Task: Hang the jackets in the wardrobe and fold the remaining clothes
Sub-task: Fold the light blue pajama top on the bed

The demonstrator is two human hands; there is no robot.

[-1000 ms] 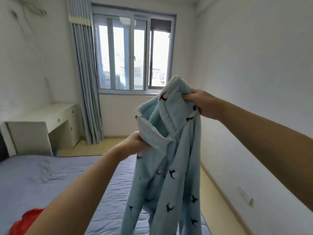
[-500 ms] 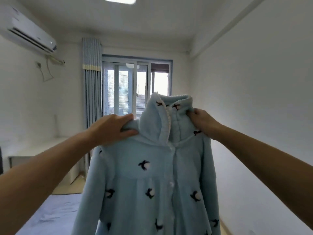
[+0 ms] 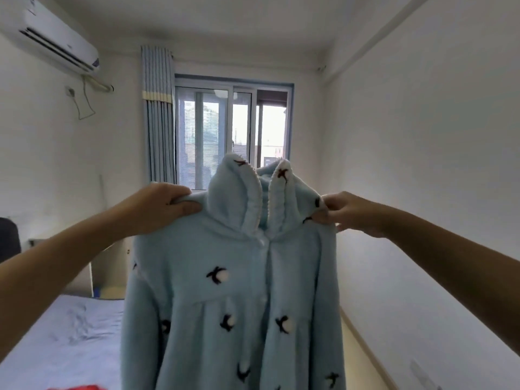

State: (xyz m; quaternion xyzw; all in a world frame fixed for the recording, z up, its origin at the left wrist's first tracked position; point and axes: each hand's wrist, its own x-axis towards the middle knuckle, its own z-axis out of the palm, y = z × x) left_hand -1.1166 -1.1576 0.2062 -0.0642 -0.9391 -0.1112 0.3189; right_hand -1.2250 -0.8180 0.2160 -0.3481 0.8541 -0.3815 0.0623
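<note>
1. One jacket (image 3: 233, 291) fills the middle of the frame, held up in the air by both shoulders
2. Upper left: an air conditioner (image 3: 56, 38) sits high on the left wall, and a cord (image 3: 83, 105) hangs in a loop below it
3. Lower left: a bed (image 3: 70, 333) with a creased pale blue sheet; a red cloth (image 3: 84, 387) shows at the bottom edge, mostly cut off
4. Left of centre: a striped blue curtain (image 3: 157, 122) hangs bunched just beside the left side of the window (image 3: 233, 130)
5. Left hand (image 3: 160, 206): fingers curled over the top of the jacket's shoulder, thumb beneath, gripping the fabric
6. Centre: the jacket is light blue fleece with dark bird shapes and white tufts. It is buttoned down the front and its collar stands upright. It hangs straight in front of the window, sleeves down at its sides, and the bottom edge cuts off its hem
7. Right of centre, right hand (image 3: 349, 213): fingers bunched narrow, pinching the jacket's other shoulder at the seam
8. Lower right: a strip of pale floor (image 3: 354, 347) lies between the jacket and the wall
9. Right: a plain white wall (image 3: 436, 164) runs the length of the frame
</note>
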